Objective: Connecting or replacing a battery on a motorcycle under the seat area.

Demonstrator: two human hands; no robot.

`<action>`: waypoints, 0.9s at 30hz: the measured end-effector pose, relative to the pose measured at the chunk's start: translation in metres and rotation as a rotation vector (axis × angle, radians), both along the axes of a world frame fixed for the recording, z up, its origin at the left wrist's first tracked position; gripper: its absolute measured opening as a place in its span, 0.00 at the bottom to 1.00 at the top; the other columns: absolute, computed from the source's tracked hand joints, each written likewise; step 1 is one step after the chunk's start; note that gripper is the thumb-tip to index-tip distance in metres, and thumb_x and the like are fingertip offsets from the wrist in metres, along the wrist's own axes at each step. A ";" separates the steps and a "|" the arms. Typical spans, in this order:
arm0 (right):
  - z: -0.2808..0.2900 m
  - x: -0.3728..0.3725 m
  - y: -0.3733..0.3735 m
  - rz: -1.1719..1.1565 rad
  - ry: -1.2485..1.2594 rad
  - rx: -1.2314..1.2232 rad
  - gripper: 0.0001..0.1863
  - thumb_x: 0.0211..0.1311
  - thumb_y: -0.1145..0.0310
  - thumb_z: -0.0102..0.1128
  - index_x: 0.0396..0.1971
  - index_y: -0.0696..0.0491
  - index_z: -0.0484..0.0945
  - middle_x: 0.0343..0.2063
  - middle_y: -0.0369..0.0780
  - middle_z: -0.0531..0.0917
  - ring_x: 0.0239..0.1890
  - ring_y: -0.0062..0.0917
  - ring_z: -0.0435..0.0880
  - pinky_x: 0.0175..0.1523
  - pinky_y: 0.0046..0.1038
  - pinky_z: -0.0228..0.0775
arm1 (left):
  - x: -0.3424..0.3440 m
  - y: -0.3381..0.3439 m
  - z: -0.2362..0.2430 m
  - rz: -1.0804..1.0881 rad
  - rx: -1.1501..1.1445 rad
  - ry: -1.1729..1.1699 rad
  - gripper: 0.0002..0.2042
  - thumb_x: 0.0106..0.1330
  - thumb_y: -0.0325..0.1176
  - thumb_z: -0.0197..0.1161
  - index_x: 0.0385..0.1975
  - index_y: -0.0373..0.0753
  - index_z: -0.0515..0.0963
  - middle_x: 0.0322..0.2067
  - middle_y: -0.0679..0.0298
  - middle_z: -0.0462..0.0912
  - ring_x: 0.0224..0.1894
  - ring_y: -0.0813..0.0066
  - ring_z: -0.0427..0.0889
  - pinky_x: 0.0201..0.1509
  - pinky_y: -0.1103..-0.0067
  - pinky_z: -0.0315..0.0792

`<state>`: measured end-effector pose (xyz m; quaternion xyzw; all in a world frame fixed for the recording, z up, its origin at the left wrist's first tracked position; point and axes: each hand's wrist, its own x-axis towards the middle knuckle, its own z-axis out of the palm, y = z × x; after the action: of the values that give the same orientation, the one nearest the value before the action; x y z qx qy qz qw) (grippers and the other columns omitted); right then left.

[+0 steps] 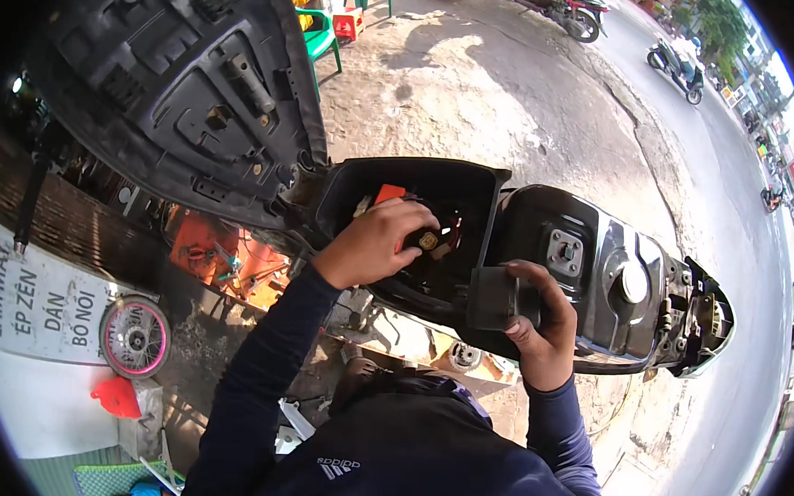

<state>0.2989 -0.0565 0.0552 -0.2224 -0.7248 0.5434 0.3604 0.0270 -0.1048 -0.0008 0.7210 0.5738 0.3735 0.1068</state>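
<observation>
A scooter's open under-seat storage box (456,172) lies in front of me. Over its left part is my left hand (375,242), thumb and fingers curled around something dark that I cannot make out. Just beyond those fingertips, inside the box, a small gold-coloured round piece (428,241) shows. My right hand (548,335) grips a black box-shaped plastic cover (489,297) between thumb and fingers, at the right near edge of the storage box. The raised black seat (175,80), its underside showing, stands at the left.
To the right are the scooter's black fuel tank (544,221) with a pale round cap (633,283) and the tail end. Tools lie on an orange tray (233,261) below the seat. A pink-rimmed wheel (136,337) leans at a white sign. A road with motorbikes runs along the right.
</observation>
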 end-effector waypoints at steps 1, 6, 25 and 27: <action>0.008 0.002 0.007 0.041 0.019 -0.064 0.31 0.47 0.63 0.78 0.51 0.60 0.75 0.46 0.40 0.79 0.48 0.23 0.78 0.56 0.25 0.68 | -0.003 0.017 -0.007 -0.009 -0.001 0.011 0.15 0.53 0.25 0.70 0.42 0.39 0.79 0.49 0.61 0.81 0.48 0.65 0.81 0.59 0.64 0.70; 0.033 0.007 0.039 0.093 -0.140 -0.167 0.37 0.42 0.78 0.78 0.56 0.56 0.71 0.45 0.36 0.79 0.48 0.18 0.77 0.57 0.23 0.68 | -0.008 0.059 -0.024 -0.181 -0.342 0.661 0.17 0.56 0.34 0.69 0.47 0.42 0.81 0.40 0.62 0.83 0.47 0.60 0.80 0.57 0.64 0.65; 0.041 -0.107 0.156 0.459 -0.753 0.777 0.42 0.39 0.78 0.70 0.61 0.54 0.68 0.54 0.52 0.71 0.51 0.51 0.79 0.56 0.39 0.74 | -0.032 0.081 -0.041 -0.283 -0.670 -0.957 0.16 0.64 0.13 0.57 0.51 0.32 0.72 0.44 0.61 0.83 0.46 0.77 0.82 0.54 0.78 0.76; 0.037 -0.117 0.155 0.546 -0.825 0.752 0.39 0.43 0.83 0.65 0.61 0.49 0.69 0.55 0.51 0.69 0.47 0.54 0.81 0.51 0.43 0.76 | -0.032 0.081 -0.035 -0.260 -0.680 -0.914 0.17 0.64 0.13 0.57 0.52 0.31 0.72 0.44 0.61 0.83 0.46 0.76 0.82 0.54 0.78 0.76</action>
<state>0.1815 0.0982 0.0924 -0.0785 -0.9769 0.1927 -0.0477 -0.0054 -0.0237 -0.0356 0.4764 0.4639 0.4254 0.6140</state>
